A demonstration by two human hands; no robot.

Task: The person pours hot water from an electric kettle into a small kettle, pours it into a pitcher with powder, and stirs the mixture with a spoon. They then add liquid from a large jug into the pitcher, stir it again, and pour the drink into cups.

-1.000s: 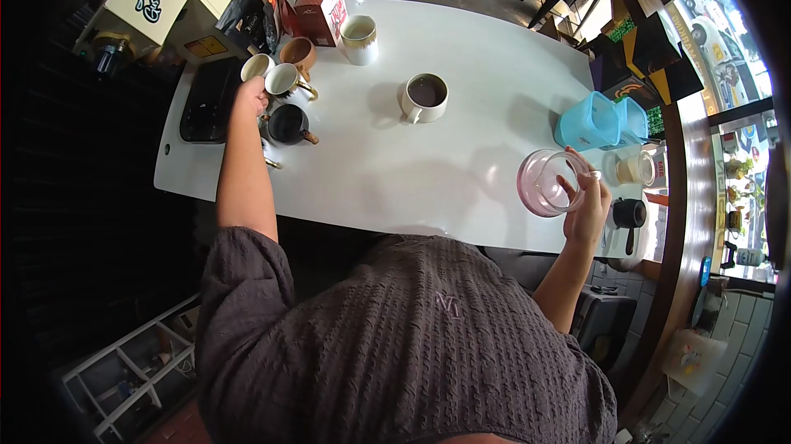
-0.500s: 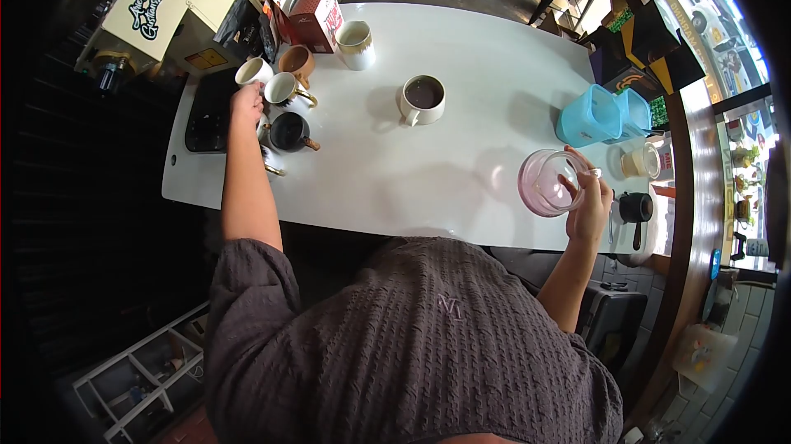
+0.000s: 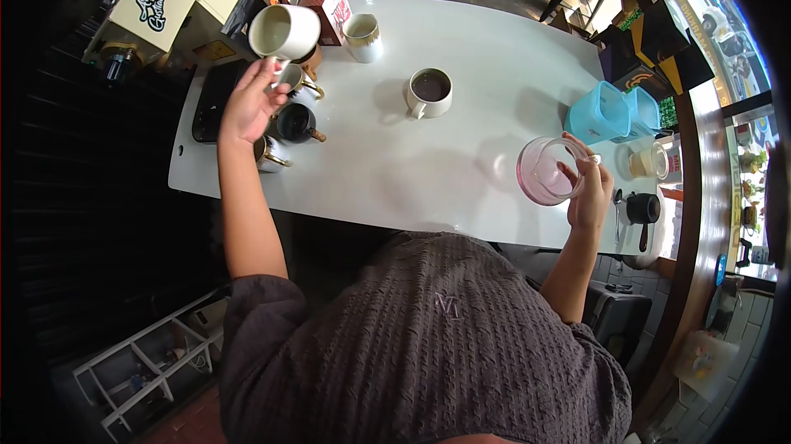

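Observation:
My left hand (image 3: 252, 102) grips a white mug (image 3: 284, 30) by its handle, raised above the cluster of cups at the table's left. Beneath and beside it stand a white mug with a gold handle (image 3: 301, 81), a dark mug with a brown handle (image 3: 295, 123) and another gold-handled mug (image 3: 270, 156). A brown mug (image 3: 310, 61) is partly hidden behind the raised one. On the right, my right hand (image 3: 589, 189) is closed around a clear pinkish glass cup (image 3: 544, 172), held above the table. A white mug of dark liquid (image 3: 430, 91) stands mid-table.
A white tumbler (image 3: 362, 37) and a red box (image 3: 328, 7) stand at the back left. Light-blue containers (image 3: 596, 114), a lidded cup (image 3: 648, 162) and a small black pot (image 3: 643, 207) line the right side of the white table (image 3: 395, 180).
My left hand has lifted the white mug from among the other cups, up and slightly right. The glass cup in my right hand has barely moved.

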